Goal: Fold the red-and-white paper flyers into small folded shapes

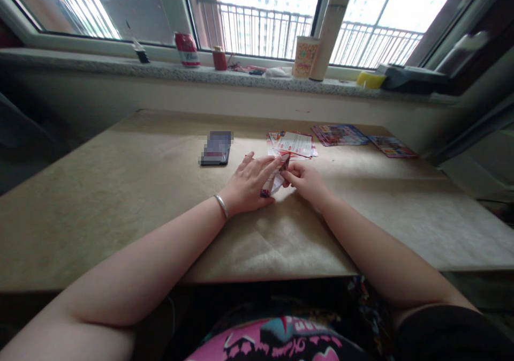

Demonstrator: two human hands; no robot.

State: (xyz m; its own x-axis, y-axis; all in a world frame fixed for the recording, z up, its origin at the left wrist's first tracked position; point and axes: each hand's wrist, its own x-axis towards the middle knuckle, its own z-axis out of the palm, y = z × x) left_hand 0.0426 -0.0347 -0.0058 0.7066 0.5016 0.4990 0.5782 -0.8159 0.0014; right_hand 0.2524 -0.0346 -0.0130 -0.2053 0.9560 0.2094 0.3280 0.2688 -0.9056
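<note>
Pink-printed black shirt [281, 345] closest to us, tucked against the near edge of the broad beige table [120, 205], and out you reach! Your left hand [252, 184] lies fingers spread, palm down, partly covering a small folded red-and-white printed paper [276, 181]; your right hand [305, 181] pinches its right side between thumb and fingers. Folding or flattening looks like the step in hand, though the creases are too small to read. Judging from here, the next move calls for a steady left palm and a light right pinch. Just beyond your fingertips sits a loose pile of red-and-white printed sheets [295, 142], so far-side room is tight. Far right, two glossy multicoloured stacks [341, 135] lie near the far edge; left, a dark rectangular slab [217, 148]. Open surface stretches both ways, and nearside too.
</note>
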